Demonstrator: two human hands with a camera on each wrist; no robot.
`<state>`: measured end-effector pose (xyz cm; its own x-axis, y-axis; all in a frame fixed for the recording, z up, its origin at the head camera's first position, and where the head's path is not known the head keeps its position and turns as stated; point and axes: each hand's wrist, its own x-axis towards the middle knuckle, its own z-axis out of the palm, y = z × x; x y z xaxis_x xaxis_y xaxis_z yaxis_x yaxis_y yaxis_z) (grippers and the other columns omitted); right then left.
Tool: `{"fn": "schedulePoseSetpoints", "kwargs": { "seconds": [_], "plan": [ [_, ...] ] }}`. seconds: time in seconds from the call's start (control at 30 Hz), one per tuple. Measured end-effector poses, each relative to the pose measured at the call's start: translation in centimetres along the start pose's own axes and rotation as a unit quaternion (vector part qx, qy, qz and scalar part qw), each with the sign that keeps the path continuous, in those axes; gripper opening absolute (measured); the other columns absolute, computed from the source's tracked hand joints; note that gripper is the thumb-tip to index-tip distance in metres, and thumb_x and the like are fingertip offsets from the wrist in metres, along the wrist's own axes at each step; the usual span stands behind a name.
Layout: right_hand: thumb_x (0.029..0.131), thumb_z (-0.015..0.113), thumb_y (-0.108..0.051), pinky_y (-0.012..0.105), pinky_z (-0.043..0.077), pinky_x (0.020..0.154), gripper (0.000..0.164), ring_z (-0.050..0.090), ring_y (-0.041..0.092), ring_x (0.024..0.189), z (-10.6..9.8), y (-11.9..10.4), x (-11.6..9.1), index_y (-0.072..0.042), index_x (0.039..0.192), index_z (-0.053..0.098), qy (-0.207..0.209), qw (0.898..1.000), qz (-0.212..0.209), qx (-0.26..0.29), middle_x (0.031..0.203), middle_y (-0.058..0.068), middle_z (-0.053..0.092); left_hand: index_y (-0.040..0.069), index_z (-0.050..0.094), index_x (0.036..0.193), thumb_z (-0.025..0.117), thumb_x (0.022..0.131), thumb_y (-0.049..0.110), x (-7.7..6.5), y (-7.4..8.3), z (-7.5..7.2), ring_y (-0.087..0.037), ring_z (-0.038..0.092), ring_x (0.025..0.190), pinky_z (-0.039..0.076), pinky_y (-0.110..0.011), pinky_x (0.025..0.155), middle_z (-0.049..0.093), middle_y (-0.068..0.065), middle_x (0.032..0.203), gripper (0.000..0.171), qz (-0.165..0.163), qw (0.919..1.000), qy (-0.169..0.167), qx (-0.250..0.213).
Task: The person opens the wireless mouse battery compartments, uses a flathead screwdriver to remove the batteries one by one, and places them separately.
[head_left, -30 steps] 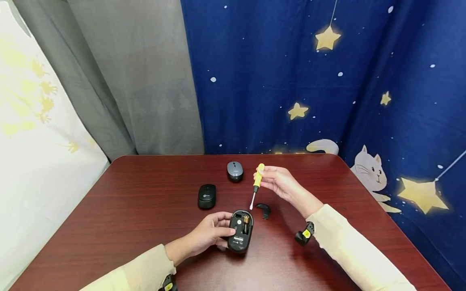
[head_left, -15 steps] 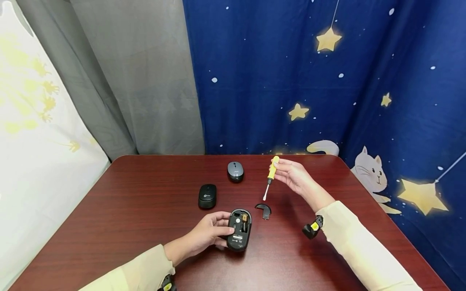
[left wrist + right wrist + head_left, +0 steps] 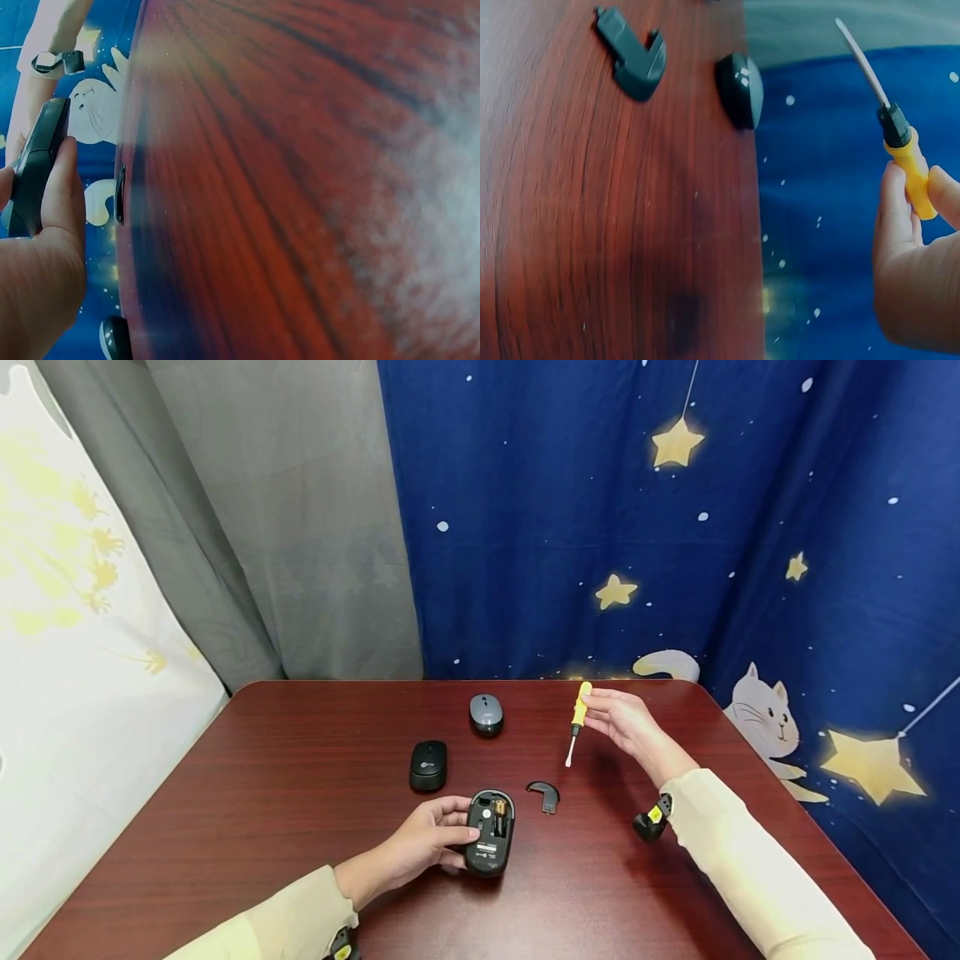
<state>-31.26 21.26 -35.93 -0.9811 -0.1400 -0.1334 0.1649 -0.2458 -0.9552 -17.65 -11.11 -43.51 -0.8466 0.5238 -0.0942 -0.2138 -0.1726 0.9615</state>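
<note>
My left hand holds a black computer mouse by its left side, underside turned up. Its battery bay is uncovered, with a battery inside. In the left wrist view the same mouse sits between thumb and fingers, above the table. My right hand pinches the yellow handle of a flat-blade screwdriver, shaft pointing down over the table. The right wrist view shows that screwdriver between thumb and fingers. A curved black battery cover lies on the table between the two hands.
Two more mice rest on the table: a black mouse left of centre and a grey mouse farther back. Curtains hang behind the far edge of the reddish-brown table.
My right hand has carried the screwdriver to the right and back, away from the held mouse. The left hand and its mouse have shifted very slightly left.
</note>
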Motion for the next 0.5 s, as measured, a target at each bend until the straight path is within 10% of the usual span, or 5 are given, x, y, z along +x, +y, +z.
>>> {"fn": "schedulePoseSetpoints", "kwargs": {
  "seconds": [0.5],
  "plan": [
    [0.092, 0.061, 0.003, 0.026, 0.057, 0.068, 0.048, 0.066, 0.010, 0.069, -2.2, 1.9, 1.8, 0.012, 0.135, 0.044, 0.079, 0.992, 0.052, -0.083, 0.075, -0.001, 0.067, -0.012, 0.042, 0.131, 0.063, 0.089, 0.000, -0.1, 0.1, -0.1, -0.025, 0.068, 0.089, 0.058, -0.036, 0.068, 0.064, -0.017, 0.109, 0.049, 0.002, 1.0000, 0.000, -0.006]
  ]
}}
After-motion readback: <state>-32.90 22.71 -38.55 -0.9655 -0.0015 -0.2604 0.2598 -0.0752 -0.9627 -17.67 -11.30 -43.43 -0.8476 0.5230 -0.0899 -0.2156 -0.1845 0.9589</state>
